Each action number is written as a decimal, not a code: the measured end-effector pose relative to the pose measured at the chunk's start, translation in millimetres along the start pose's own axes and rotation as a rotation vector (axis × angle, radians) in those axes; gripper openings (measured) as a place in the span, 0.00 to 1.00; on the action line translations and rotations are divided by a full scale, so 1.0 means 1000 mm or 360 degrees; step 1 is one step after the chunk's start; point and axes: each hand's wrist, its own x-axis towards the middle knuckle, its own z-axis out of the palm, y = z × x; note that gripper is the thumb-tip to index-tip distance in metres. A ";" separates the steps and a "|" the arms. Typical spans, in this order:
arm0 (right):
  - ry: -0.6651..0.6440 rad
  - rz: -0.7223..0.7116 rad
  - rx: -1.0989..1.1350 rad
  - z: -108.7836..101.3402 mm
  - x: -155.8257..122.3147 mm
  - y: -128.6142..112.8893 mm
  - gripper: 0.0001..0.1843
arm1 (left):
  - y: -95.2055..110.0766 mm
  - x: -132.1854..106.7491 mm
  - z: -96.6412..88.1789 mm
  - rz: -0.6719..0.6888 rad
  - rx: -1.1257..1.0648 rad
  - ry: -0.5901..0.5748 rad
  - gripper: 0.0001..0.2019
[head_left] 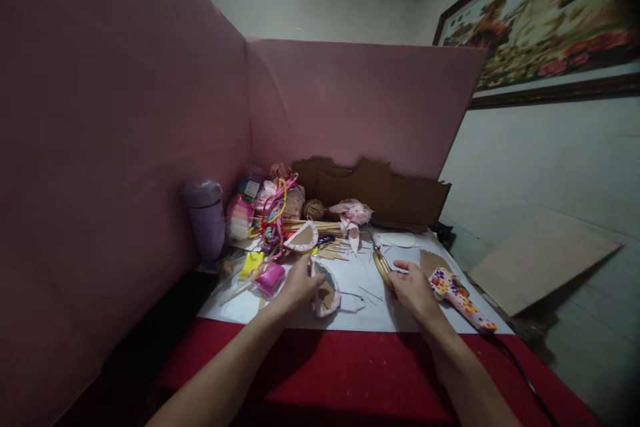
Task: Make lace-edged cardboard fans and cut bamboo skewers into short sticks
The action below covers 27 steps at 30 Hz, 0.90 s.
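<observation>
My left hand (301, 285) is closed on the edge of a half-round cardboard piece (327, 297) with a pale pink-and-white wrapped rim, low over the white sheet. To the right, my right hand (413, 283) has its fingers around the near end of a gold-handled tool (382, 268) with a slim metal tip pointing away; its exact kind is not clear. A thin white strip or loop (353, 303) lies beside the cardboard piece. Farther back rests a similar half-round piece (303, 238). A flower-patterned glue gun (465, 300) lies right of my right hand.
Behind my left hand are pipe cleaners (274, 213), yellow (251, 265) and pink packets (271, 278), wooden sticks (333, 250) and a twine ball (314, 209). A purple bottle (206, 220) stands left. Torn cardboard (360, 190) leans behind. The glue gun's cord (520, 370) runs off the front.
</observation>
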 end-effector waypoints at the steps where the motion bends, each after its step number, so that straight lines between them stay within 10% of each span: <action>1: -0.0062 0.0062 0.0245 0.003 -0.009 -0.005 0.21 | -0.001 0.000 0.000 0.0038 0.0133 0.0025 0.18; 8: -0.0338 0.0010 0.1254 0.030 -0.053 -0.036 0.34 | -0.005 -0.002 0.000 0.0146 0.0617 0.0085 0.14; 27: -0.0516 -0.0596 0.1268 0.065 -0.048 -0.063 0.27 | 0.015 -0.009 -0.001 0.0130 0.0464 0.0166 0.10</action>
